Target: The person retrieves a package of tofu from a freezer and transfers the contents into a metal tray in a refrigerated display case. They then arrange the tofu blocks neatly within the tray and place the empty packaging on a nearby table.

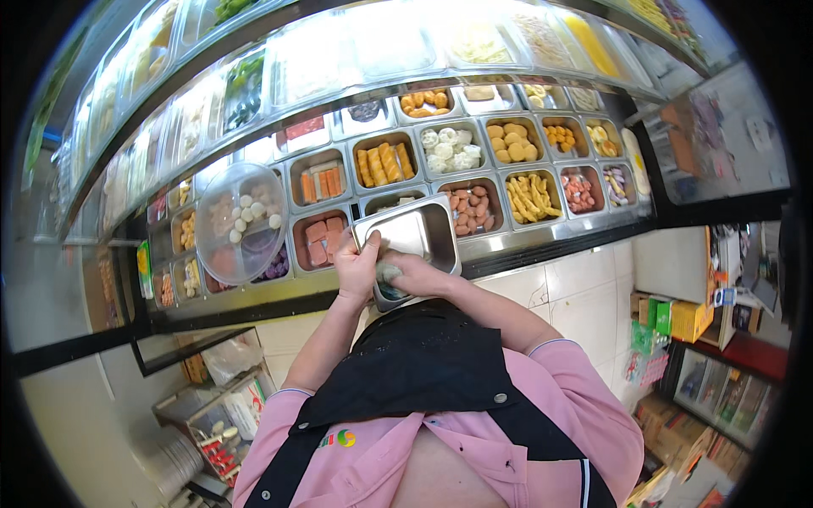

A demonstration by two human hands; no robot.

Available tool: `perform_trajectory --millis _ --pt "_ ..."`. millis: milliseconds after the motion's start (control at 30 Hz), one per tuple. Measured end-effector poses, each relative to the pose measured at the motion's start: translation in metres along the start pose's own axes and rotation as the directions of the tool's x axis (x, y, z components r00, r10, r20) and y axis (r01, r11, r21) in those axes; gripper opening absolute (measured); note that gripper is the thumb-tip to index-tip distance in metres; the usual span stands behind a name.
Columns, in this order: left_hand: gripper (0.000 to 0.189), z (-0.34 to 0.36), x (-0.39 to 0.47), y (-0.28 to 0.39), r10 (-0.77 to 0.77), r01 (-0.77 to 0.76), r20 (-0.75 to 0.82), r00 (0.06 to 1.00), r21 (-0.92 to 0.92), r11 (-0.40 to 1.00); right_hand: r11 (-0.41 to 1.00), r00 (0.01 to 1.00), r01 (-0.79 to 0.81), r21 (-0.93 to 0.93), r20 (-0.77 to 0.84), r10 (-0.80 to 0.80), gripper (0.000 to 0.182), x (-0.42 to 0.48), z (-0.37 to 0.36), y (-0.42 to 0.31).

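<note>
My left hand [357, 268] grips the left rim of a rectangular stainless steel food pan [448, 225], thumb over the edge. The pan is tilted in front of my apron, and its bright inner floor shows no food. My right hand [416, 273] reaches inside it, closed on a crumpled greyish-green cloth [387, 273]. Fingers partly hide the cloth. Beyond the pan lies a partly covered tray [390, 202] in the counter. To the left sits a tray of pink luncheon meat slices [325, 238]; small pink sausages [469, 209] are to the right.
A round clear plastic container [209, 254] with white balls [246, 213] rests over trays at left. Other trays hold crab sticks [322, 184], yellow fried strips [533, 197] and white balls [450, 150]. A glass shelf edge [356, 105] overhangs the far rows. Cartons [673, 425] stand behind at right.
</note>
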State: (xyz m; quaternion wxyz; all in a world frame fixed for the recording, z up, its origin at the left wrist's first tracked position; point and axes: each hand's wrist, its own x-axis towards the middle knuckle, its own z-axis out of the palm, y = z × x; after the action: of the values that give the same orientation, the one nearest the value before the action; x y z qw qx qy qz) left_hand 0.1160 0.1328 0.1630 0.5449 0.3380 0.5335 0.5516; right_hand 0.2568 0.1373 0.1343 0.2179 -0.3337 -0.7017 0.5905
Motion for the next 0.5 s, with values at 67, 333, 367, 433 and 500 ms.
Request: perform_trajectory --millis 67,333,367,433,500 --pt "0.008 -0.002 0.003 0.007 0.148 -0.159 0.065 0.987 0.217 0.963 0.891 0.992 0.053 -0.45 0.123 0.003 0.032 -0.004 -0.014 -0.021" --pt "0.013 -0.032 0.024 0.009 0.19 -0.235 0.204 0.96 0.228 0.945 0.479 0.972 -0.151 -0.865 -0.217 -0.085 0.015 -0.013 0.007 -0.084" --pt "0.014 -0.037 0.027 0.003 0.146 -0.182 0.2 0.969 0.179 0.967 0.524 0.909 -0.122 -0.843 -0.307 -0.282 0.013 -0.003 0.02 -0.084" --pt "0.018 -0.034 0.016 0.029 -0.23 0.223 0.231 0.945 0.06 0.973 0.454 0.723 0.139 -0.88 -0.223 -0.653 0.013 0.024 0.031 -0.066" --pt "0.018 -0.039 0.006 0.026 -0.128 0.128 0.303 0.944 0.021 0.992 0.371 0.737 0.077 -0.925 -0.198 -0.647 0.012 0.029 0.024 -0.048"
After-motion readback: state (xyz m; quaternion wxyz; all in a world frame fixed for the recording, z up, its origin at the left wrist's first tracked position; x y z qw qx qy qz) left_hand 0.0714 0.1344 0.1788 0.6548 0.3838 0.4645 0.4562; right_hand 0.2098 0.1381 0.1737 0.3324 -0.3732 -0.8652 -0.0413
